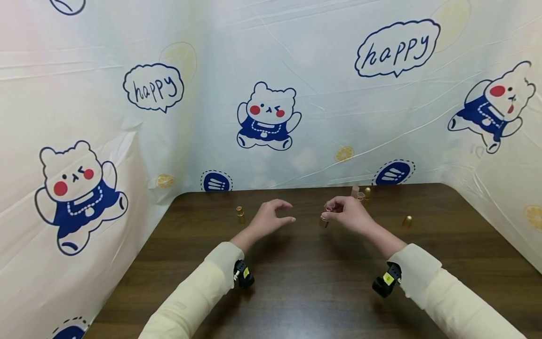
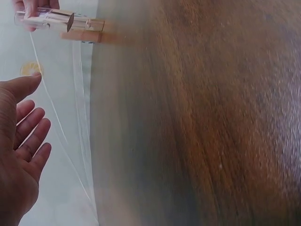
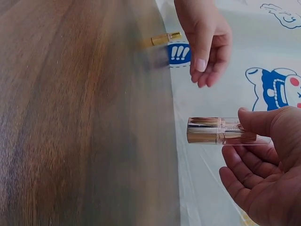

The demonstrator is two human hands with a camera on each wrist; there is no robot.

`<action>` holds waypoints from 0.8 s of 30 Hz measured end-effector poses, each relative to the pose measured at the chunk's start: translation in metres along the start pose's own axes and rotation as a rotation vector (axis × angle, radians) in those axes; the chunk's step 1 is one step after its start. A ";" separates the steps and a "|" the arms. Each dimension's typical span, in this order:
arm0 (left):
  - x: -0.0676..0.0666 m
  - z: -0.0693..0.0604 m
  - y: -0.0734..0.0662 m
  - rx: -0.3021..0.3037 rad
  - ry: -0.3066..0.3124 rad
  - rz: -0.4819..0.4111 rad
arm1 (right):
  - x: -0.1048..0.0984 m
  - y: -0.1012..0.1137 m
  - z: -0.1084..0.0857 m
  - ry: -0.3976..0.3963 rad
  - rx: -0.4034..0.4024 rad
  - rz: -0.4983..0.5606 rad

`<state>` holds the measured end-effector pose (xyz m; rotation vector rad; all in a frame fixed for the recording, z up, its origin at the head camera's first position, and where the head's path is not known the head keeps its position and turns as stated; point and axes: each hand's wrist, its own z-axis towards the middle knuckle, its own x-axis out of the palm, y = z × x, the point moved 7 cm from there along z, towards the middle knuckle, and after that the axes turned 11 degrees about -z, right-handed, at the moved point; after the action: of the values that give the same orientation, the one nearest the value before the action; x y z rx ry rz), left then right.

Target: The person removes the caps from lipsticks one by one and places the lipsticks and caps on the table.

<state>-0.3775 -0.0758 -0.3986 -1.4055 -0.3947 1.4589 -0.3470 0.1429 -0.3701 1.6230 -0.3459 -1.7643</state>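
Note:
My right hand [image 1: 349,214] pinches a lipstick tube [image 3: 204,130] between thumb and fingers. The tube has a shiny gold base and a clear upper part, and the fingers are on the clear part. In the head view the hand partly covers it. My left hand [image 1: 268,219] is held apart to the left, with thumb and fingers spread and nothing between them. In the left wrist view its fingers [image 2: 33,129] are loosely bent. A small gold tube [image 1: 240,214] stands on the table to the left of this hand.
Beyond my right hand, clear pinkish tubes [image 1: 354,190] and a gold tube [image 1: 367,193] stand near the table's back edge. One short gold piece [image 1: 407,221] stands farther right. A printed cloth [image 1: 271,165] hangs behind the brown wooden table [image 1: 322,292].

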 end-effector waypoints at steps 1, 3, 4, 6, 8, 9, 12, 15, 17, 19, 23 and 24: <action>0.001 0.000 -0.001 0.002 0.003 0.004 | 0.001 0.001 0.000 -0.001 -0.002 0.001; 0.003 0.000 -0.001 0.005 0.007 0.015 | 0.002 0.003 0.000 -0.001 -0.006 0.008; 0.004 0.001 -0.002 0.009 0.010 0.019 | 0.003 0.004 -0.001 0.002 -0.005 0.011; 0.006 0.001 -0.003 0.016 0.015 0.019 | 0.005 0.005 -0.001 0.008 -0.003 0.017; 0.009 0.002 -0.004 0.022 0.026 0.004 | 0.007 0.007 -0.001 0.015 -0.005 0.025; 0.010 0.002 -0.004 0.023 0.033 -0.006 | 0.008 0.007 -0.001 0.017 -0.001 0.030; 0.014 0.003 -0.006 0.016 0.055 -0.030 | 0.009 0.008 -0.001 0.012 -0.010 0.037; 0.019 0.003 -0.008 0.010 0.081 -0.033 | 0.011 0.010 -0.001 0.006 -0.015 0.042; 0.022 0.003 -0.010 0.007 0.099 -0.037 | 0.013 0.011 -0.001 0.005 -0.014 0.046; 0.025 0.003 -0.011 0.007 0.114 -0.040 | 0.015 0.012 0.000 0.007 -0.009 0.047; 0.029 0.002 -0.012 0.007 0.141 -0.045 | 0.018 0.013 0.000 0.004 0.002 0.054; 0.030 0.002 -0.012 0.008 0.145 -0.047 | 0.018 0.014 0.001 0.004 -0.003 0.053</action>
<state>-0.3676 -0.0453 -0.4043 -1.4752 -0.3279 1.3101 -0.3425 0.1212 -0.3749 1.6009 -0.3815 -1.7208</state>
